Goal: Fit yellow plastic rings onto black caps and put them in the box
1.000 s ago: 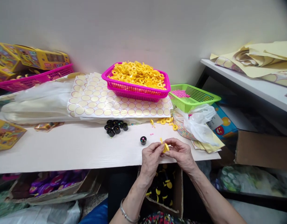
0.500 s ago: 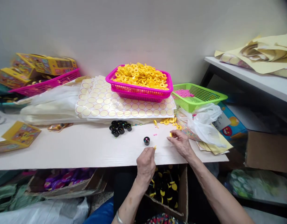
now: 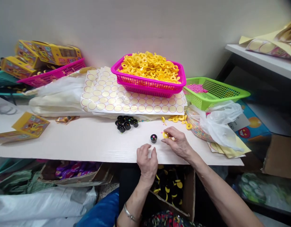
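Pale grey wall [image 3: 93, 31] closes off the far side of the work area. White counter [image 3: 84, 142] runs in front; its near edge passes beneath both wrists. Sheets of round stickers [image 3: 107, 94] line the rear, limiting room there. On them sits a pink basket [image 3: 150, 82] heaped with yellow parts; a green basket [image 3: 202, 102] and a knotted plastic bag [image 3: 213, 126] bound the right side. Hands: the left hand [image 3: 147, 159] is loosely curled, thumb parted from fingers, nothing seen in its grasp; the right hand [image 3: 178, 142] pinches a yellow ring piece [image 3: 165, 135] between thumb and fingers. Clustered black cups [image 3: 127, 126] stand well left of the right hand, white surface showing between. One single black cup [image 3: 154, 138] stands upright, apart from both hands, just beyond the left fingertips, coloured bits inside. Whether the yellow ring piece touches the surface cannot be told.
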Tool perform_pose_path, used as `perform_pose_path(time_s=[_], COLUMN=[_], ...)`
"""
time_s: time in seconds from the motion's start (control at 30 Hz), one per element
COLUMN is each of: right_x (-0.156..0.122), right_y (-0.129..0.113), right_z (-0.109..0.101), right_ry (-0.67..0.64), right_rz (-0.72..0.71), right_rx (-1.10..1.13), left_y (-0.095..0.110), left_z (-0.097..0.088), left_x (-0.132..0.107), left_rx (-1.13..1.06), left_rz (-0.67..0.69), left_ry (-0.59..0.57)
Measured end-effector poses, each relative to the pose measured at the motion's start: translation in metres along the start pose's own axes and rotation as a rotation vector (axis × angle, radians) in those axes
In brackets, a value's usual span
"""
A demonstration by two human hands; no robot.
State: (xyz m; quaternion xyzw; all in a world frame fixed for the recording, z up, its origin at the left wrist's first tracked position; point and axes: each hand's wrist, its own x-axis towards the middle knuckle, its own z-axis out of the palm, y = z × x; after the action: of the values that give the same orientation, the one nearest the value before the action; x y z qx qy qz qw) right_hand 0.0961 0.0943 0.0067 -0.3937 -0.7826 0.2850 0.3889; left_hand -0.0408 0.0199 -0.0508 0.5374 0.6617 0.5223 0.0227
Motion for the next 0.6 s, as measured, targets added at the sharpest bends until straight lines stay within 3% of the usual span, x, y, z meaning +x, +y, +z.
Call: perform_pose_path(time_s=[0.13,0.27,0.5,0.6], right_x=[0.016,0.026,0.026,0.027], right_y=[-0.005,-0.008,-0.006,-0.002], right_z=[0.024,0.032,0.035,0.037], right_ry=[-0.220,-0.329,-0.369,-0.373], right_rz=[-0.039,-0.056,-0.015,-0.015], right_rx=[-0.197,-0.397,-0.442,-0.404], left_y=[-0.023,-0.030,-0.028,-0.027], left_z=[0.001,0.012,0.011,0.009], left_x=[0.022,0.036,0.034,0.038], left_rx=[-0.043,-0.107,-0.126,-0.327], left_rz=[-0.215,-0.180,-0.160,-0.295], left_ry=[-0.205,-0.368,-0.409,-0.353])
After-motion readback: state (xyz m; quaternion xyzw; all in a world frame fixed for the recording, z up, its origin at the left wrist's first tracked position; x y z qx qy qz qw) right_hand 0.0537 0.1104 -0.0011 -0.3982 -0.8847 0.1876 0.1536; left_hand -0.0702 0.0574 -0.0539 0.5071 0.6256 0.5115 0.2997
